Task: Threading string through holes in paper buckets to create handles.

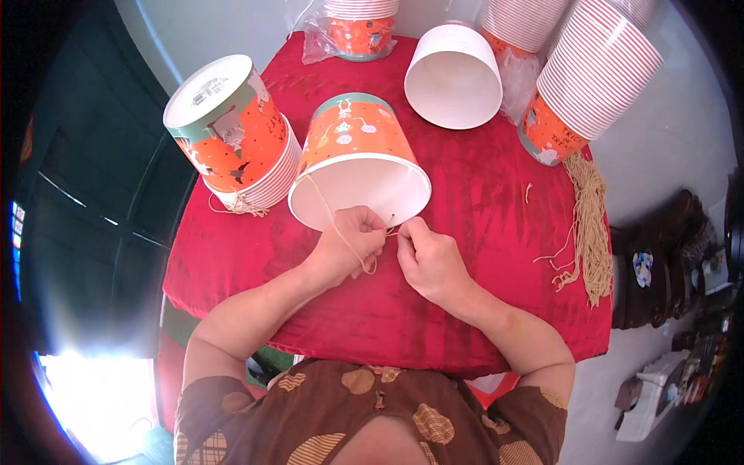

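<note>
An orange paper bucket with a green base band and a white inside lies tipped on the red-covered table, its mouth facing me. A thin tan cord runs from the left side of its rim, across my left hand, and loops below it. My left hand is closed in a pinch at the lower rim, on the cord. Close beside it, my right hand pinches a short stretch of the same cord just under a small hole in the bucket's wall. The exact fingertip grip is partly hidden.
At the left stands an upside-down stack of orange buckets with cord at its rim. A white bucket lies open behind. More stacked buckets lean at the far right, above a hanging bundle of tan cords along the table's right edge.
</note>
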Tool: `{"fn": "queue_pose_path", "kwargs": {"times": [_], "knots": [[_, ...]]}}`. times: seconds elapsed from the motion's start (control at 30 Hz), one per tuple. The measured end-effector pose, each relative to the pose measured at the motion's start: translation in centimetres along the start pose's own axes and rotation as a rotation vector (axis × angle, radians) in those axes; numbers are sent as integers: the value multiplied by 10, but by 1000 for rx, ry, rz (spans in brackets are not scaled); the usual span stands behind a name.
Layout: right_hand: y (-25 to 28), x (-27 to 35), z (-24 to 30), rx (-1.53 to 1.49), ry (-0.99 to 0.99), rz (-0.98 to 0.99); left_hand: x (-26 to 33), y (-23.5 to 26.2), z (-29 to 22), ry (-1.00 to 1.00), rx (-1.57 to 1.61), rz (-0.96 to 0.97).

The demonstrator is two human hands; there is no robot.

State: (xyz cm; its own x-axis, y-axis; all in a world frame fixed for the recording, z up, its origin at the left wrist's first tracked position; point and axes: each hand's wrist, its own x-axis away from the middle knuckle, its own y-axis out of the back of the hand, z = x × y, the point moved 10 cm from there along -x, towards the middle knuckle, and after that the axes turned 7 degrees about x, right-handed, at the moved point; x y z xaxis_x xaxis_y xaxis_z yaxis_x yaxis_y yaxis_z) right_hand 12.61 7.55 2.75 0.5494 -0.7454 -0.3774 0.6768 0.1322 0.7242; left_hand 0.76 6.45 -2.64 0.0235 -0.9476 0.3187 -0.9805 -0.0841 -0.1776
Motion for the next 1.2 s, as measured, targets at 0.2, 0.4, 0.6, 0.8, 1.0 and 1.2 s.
{"fn": "queue_pose_path", "kwargs": {"times": [0.2, 0.4, 0.6, 0.8, 1.0, 1.2], "knots": [[7, -1, -4, -73, 15, -139, 1, -2, -2, -45, -105, 10], [16, -3, -1, -39, 39, -206, 3, -4, -2, -71, -211, 16], [15, -5, -2, -53, 95, -251, 4, -9, -8, -168, -277, 42], [5, -8, -12, -102, 28, -216, 6, -7, -9, -162, -304, 16], [1, -8, -17, -84, -33, -168, 5, -7, -6, -134, -255, 18], [1, -9, -17, -102, -34, -147, 7, -7, -9, -122, -252, 11]]}}
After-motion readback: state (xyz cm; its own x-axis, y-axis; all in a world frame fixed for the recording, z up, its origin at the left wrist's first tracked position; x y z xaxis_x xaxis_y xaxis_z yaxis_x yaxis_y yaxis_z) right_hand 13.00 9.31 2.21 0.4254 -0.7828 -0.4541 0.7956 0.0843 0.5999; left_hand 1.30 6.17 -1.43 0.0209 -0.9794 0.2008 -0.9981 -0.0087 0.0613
